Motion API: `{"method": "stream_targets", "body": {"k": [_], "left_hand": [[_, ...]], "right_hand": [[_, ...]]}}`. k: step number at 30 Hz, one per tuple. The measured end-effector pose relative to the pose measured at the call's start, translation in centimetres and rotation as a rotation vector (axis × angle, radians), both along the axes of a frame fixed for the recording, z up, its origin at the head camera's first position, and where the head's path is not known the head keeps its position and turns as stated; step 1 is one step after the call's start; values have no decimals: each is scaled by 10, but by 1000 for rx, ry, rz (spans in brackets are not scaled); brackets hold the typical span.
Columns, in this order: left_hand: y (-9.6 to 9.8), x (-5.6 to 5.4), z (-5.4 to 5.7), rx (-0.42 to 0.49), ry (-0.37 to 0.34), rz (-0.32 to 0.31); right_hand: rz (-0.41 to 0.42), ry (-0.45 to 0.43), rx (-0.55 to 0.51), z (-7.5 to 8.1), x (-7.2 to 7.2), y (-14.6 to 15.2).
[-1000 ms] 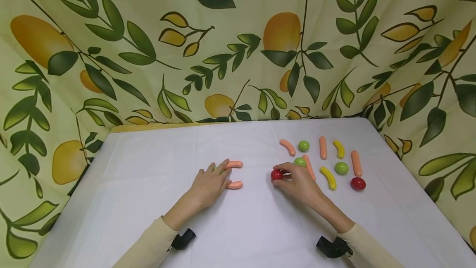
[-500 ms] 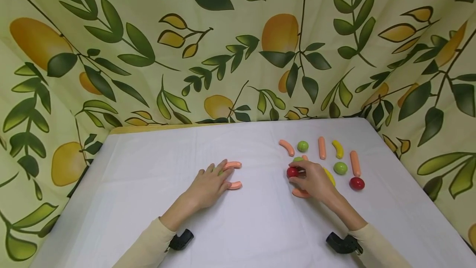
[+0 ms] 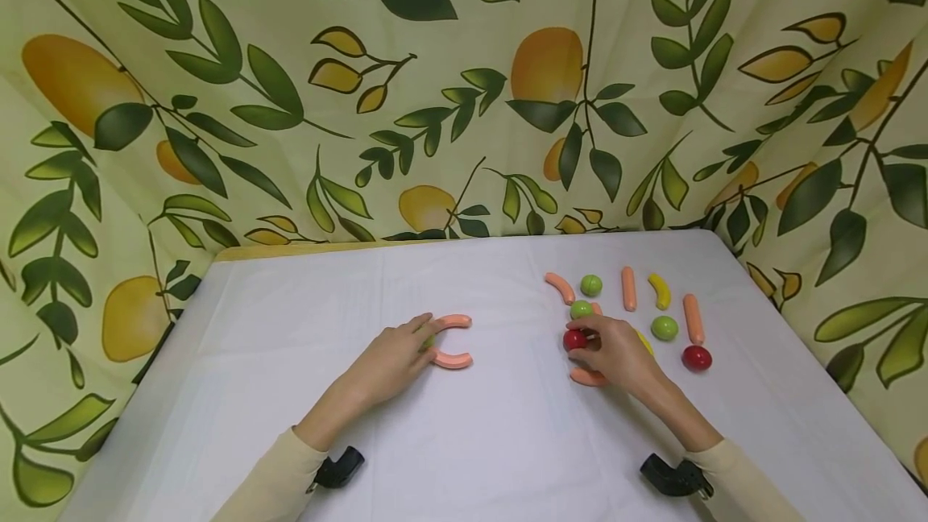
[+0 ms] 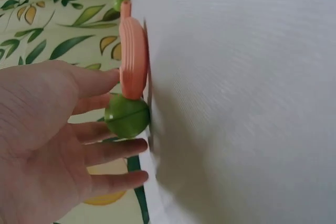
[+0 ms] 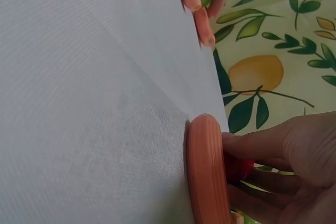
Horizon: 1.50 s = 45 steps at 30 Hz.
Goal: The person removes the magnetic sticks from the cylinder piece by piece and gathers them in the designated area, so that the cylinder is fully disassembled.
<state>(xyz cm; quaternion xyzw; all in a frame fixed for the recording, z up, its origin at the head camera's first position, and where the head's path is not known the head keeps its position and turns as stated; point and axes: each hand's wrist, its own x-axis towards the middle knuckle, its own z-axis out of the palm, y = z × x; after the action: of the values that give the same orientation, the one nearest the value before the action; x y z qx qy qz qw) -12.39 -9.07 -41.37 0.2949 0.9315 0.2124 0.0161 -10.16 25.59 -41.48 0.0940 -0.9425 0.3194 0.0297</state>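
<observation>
My left hand (image 3: 395,351) lies at a green ball (image 4: 127,117), its fingers extended. In the left wrist view the thumb touches or nearly touches a curved toy sausage (image 4: 134,59) beside the ball. Two curved sausages show in the head view, an upper one (image 3: 454,321) and a lower one (image 3: 453,360), both right of that hand. My right hand (image 3: 616,353) pinches a shiny red ball (image 3: 574,340) between thumb and fingers. Another curved sausage (image 5: 206,171) lies just in front of the thumb in the right wrist view. A green ball (image 3: 581,309) sits just beyond the red one.
Right of and beyond my right hand lie several toy sausages (image 3: 628,288), a yellow toy banana (image 3: 660,292), further green balls (image 3: 664,328) and a second red ball (image 3: 697,358). A white cloth covers the table (image 3: 500,441). Patterned curtains (image 3: 449,103) stand around it.
My right hand has moved right with the red ball, among the other toys. My left hand has drawn back slightly to the left, showing more of the two curved sausages.
</observation>
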Motion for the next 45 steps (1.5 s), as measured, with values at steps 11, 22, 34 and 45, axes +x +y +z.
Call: {"method": "stream_targets", "body": {"k": [11,22,34,45], "left_hand": [[-5,-3,-2,129,15,32],[-7,-3,-3,123,46,19],[2,8,-7,65,212,36],[23,22,-4,-224,163,-9]], "right_hand": [[3,-21,28,2,0,1],[-9,-8,48,15,2,-4],[63,26,46,22,1,-19],[232,46,32,7,-2,-45]]}}
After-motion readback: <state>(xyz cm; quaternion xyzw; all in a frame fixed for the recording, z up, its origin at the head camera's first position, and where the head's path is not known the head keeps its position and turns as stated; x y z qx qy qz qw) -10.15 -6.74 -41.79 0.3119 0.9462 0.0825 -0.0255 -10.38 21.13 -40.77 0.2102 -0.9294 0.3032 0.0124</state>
